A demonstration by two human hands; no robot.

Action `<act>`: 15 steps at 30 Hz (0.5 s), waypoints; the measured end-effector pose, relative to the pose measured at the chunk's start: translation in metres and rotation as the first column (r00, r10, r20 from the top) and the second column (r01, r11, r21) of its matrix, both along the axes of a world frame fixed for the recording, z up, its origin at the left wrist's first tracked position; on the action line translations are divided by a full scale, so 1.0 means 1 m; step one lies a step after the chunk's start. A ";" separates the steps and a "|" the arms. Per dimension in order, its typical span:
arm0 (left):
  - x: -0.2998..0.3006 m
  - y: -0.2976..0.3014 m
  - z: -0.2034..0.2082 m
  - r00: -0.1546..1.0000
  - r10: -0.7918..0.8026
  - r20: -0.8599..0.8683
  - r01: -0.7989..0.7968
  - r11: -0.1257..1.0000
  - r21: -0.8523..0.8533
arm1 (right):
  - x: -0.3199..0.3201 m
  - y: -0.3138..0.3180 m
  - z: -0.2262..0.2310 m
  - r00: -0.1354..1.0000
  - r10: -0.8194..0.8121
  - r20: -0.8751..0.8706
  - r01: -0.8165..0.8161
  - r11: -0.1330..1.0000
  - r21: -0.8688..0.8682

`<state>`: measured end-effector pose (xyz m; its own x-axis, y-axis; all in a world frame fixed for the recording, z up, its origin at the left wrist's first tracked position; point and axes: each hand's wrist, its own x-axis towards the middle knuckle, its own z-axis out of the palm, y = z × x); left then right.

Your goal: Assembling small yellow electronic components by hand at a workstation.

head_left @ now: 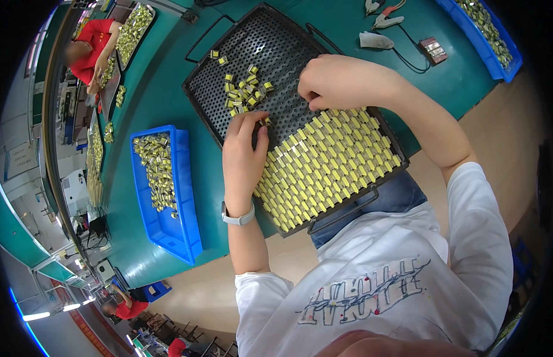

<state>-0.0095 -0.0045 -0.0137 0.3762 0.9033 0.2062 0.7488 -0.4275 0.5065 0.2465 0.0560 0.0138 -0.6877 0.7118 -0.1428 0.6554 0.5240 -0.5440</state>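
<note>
Left of the black perforated metal tray (pixel 276 38), the long blue plastic bin (pixel 186 178) stands on the green desk (pixel 122 172), well apart from the tray. It is partly full of small yellow-and-silver blocks, and its near end shows bare bottom. Between this bin and the tray there is open desk, so I judge the left arm has enough room there.

The left hand (pixel 244 143) comes over the tray's left rim. Its fingers are bent close to the thumb, and they seem to hold one small yellow-and-silver block (pixel 266 121) between the tips. Just beyond this hand, on the left part of the tray, a loose heap of yellow blocks (pixel 247 95) lies over the holes.

The near part of the tray carries neat slanting rows of yellow blocks (pixel 330 157), which reach up to its near rim. I judge about half of the tray is done; the far part, with holes mostly bare, is left. The heap looks too few for filling it. The near end of the tray seems to pass over the desk edge, above the lap.

The right hand (pixel 330 80) is over the tray's right side, its fingers curled down at the border of the rows; I cannot tell whether they grip anything. Right of the tray, wired metal clamps (pixel 388 21) lie on the desk, well away from the hand.
</note>
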 end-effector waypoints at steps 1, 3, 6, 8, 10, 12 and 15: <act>0.000 0.000 0.000 1.000 0.000 0.000 0.000 1.000 -0.001 | 0.000 0.000 0.001 1.000 0.000 0.000 0.000 1.000 -0.001; 0.000 0.000 0.000 1.000 -0.008 -0.019 0.009 1.000 0.024 | -0.001 -0.001 0.004 0.999 -0.014 0.029 0.014 1.000 -0.024; 0.001 0.000 0.000 1.000 0.004 -0.008 -0.004 1.000 0.001 | 0.000 -0.001 0.004 1.000 0.003 0.013 -0.002 1.000 -0.014; 0.000 0.000 0.000 1.000 -0.001 -0.016 0.001 1.000 0.019 | -0.001 -0.001 0.004 1.000 -0.001 0.019 0.001 1.000 -0.016; 0.001 0.000 0.000 1.000 -0.005 -0.022 0.006 0.999 0.038 | -0.001 -0.001 0.005 1.000 -0.004 0.026 0.005 1.000 -0.019; 0.003 -0.001 0.002 0.999 0.031 0.025 -0.029 0.998 -0.060 | 0.000 -0.001 0.008 1.000 0.006 0.019 -0.005 0.999 -0.042; 0.003 -0.001 0.003 1.000 0.027 0.007 -0.027 0.999 -0.037 | -0.001 0.000 0.003 1.000 0.017 0.014 -0.016 0.999 -0.048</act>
<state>-0.0063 -0.0054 -0.0111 0.3501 0.9202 0.1750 0.7562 -0.3879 0.5270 0.2456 0.0556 0.0163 -0.6967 0.6925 -0.1870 0.6551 0.5081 -0.5592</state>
